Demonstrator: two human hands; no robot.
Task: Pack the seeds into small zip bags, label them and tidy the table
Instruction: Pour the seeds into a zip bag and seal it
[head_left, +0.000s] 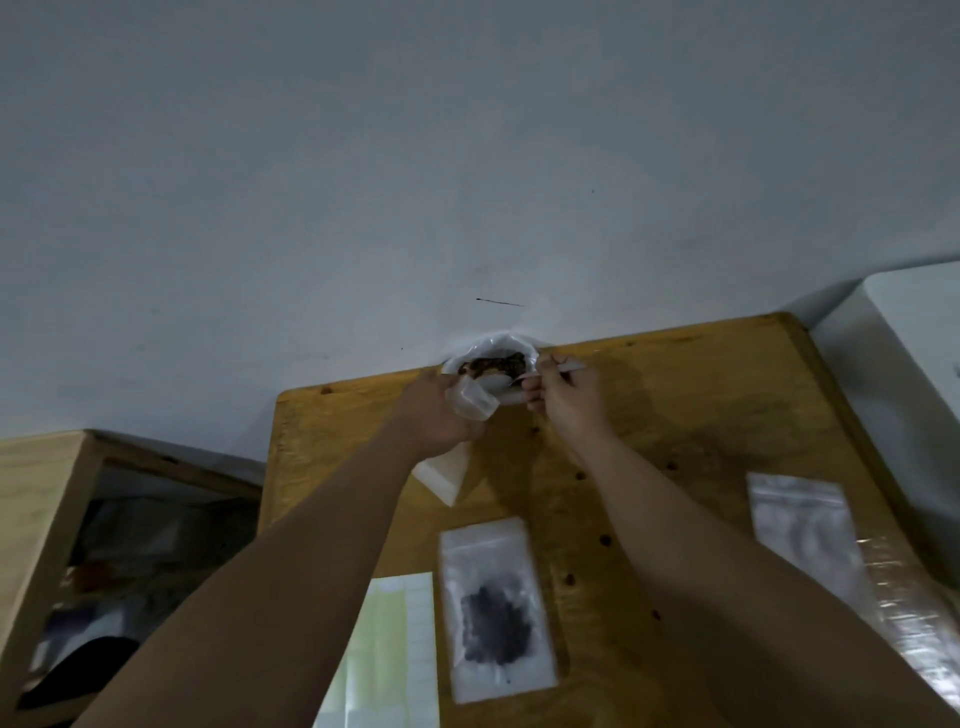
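Note:
At the far edge of the wooden table (701, 415) sits a white plastic bag of brown seeds (493, 364), open at the top. My left hand (436, 410) holds a small clear zip bag (470, 402) next to it; the bag's lower part hangs below the hand. My right hand (563, 397) grips a white spoon (566, 369) whose bowl reaches into the seed bag. A filled zip bag with dark seeds (496, 610) lies flat near me. A sheet of blank labels (395, 644) lies to its left.
A stack of empty zip bags (802, 519) rests at the table's right side, over clear plastic wrap (914, 618). A white box (914, 353) stands at the far right. A wooden shelf unit (57, 545) with dark items stands to the left. The wall runs behind the table.

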